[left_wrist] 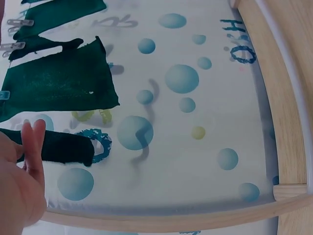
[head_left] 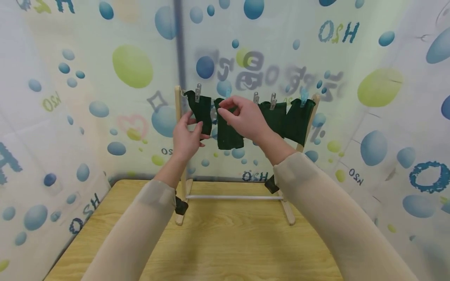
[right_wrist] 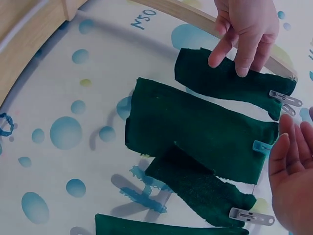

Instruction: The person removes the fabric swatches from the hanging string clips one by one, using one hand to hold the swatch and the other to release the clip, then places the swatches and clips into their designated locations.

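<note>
Several dark green cloth pieces hang from a line on a small wooden rack. My left hand (head_left: 186, 137) is at the leftmost cloth (head_left: 203, 111), its spread fingers touching the fabric; in the right wrist view, the fingertips lie on that cloth (right_wrist: 205, 78). A silver clip (head_left: 198, 93) holds its top edge. My right hand (head_left: 249, 119) hovers in front of the second cloth (head_left: 228, 136), fingers loosely bent with nothing visible between them. A light blue clip (right_wrist: 262, 147) grips that cloth's top. Part of the third cloth is hidden behind my right hand in the head view.
Toward the right hang more cloths (head_left: 275, 117) with silver clips (head_left: 273, 101) and a blue clip (head_left: 304, 96). The rack's left post (head_left: 178, 103) and white lower bar (head_left: 233, 197) stand on a wooden table (head_left: 225, 242). A patterned curtain (head_left: 133, 101) surrounds it.
</note>
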The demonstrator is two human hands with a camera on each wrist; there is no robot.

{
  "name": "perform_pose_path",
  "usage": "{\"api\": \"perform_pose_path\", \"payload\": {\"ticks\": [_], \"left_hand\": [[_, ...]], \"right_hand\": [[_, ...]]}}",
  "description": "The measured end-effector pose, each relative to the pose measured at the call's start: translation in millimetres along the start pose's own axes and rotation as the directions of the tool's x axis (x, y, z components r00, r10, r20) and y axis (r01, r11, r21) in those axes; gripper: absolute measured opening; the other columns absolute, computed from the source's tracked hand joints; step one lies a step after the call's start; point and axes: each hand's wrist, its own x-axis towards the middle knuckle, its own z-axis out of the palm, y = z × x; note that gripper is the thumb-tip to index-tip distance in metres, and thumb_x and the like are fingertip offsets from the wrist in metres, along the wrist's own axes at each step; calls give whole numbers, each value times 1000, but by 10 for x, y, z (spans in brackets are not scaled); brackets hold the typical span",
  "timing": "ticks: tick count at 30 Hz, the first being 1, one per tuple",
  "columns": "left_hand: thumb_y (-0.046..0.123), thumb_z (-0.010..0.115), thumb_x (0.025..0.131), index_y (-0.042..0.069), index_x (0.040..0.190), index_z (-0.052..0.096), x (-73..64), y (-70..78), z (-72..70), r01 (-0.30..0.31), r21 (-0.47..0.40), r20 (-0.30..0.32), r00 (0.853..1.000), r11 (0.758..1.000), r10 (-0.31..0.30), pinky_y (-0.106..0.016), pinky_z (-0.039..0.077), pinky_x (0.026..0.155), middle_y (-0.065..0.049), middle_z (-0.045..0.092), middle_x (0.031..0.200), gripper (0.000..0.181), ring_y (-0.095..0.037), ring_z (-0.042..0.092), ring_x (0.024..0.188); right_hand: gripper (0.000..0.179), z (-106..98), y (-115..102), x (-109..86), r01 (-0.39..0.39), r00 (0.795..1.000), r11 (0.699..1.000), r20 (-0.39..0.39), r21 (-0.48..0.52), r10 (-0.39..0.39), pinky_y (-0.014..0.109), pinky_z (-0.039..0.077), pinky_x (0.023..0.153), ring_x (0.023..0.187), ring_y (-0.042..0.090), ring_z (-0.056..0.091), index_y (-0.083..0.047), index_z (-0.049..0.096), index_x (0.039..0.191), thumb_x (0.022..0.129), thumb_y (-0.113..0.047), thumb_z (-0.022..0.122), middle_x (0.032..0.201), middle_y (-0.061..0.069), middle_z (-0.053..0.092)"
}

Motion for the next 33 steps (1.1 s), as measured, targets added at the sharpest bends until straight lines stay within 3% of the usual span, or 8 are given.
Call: {"api": "perform_pose_path", "payload": {"ticks": [5, 10, 14, 17, 23, 28, 33], "left_hand": [[30, 60, 115, 11, 163, 50, -48, -9, -19, -37, 19, -41, 998, 999, 38, -26, 60, 55, -15, 65, 138, 53, -27, 82, 77], [30, 61, 115, 7, 141, 67, -92, -12, -60, -74, 24, -74, 994, 997, 76, -22, 53, 51, -14, 69, 128, 35, -14, 78, 65], [28, 61, 115, 5, 137, 70, -108, -20, -101, -97, 0, -90, 991, 995, 97, -21, 51, 50, -15, 69, 125, 33, -3, 73, 58], [27, 62, 115, 4, 137, 70, -121, -22, -129, -102, -8, -94, 990, 995, 101, -21, 52, 50, -16, 70, 124, 33, 0, 71, 56], [27, 61, 115, 3, 139, 69, -135, -25, -168, -106, -3, -94, 990, 994, 106, -21, 54, 50, -17, 71, 123, 36, 1, 71, 55], [27, 62, 114, 3, 139, 70, -145, -18, -186, -96, 7, -104, 990, 995, 96, -21, 54, 50, -17, 73, 121, 36, 1, 70, 55], [26, 62, 114, 3, 138, 71, -153, -18, -187, -84, 8, -108, 991, 996, 84, -20, 54, 49, -18, 74, 120, 34, 2, 70, 54]], "right_hand": [[33, 29, -34, 57, 2, 1000, 1000, 0, 4, -2, 41, 61, 88, 95, 38, 74, -7, 70, 138, 112, -27, 67, 129, 8, 75], [35, 64, -85, 141, 6, 1000, 1000, -8, -23, -6, 36, 58, 82, 93, 37, 75, -8, 70, 139, 112, -28, 67, 127, 8, 76], [36, 92, -149, 233, -4, 1000, 1000, -7, 11, 4, 33, 56, 75, 96, 38, 76, -10, 67, 143, 112, -29, 67, 133, 7, 74], [39, 118, -193, 312, -35, 999, 998, 0, 57, 35, 38, 59, 71, 94, 37, 76, -11, 64, 147, 112, -29, 66, 142, 8, 70], [45, 190, -276, 480, -108, 994, 986, 20, 129, 106, 49, 65, 77, 92, 30, 79, -15, 59, 153, 111, -29, 67, 156, 5, 62], [53, 243, -331, 581, -156, 987, 969, 53, 191, 149, 38, 65, 71, 99, 37, 80, -16, 52, 161, 111, -28, 68, 164, 4, 56], [60, 308, -362, 641, -178, 984, 961, 68, 213, 167, 34, 64, 67, 95, 30, 81, -19, 47, 166, 111, -28, 69, 168, 2, 53]]}}
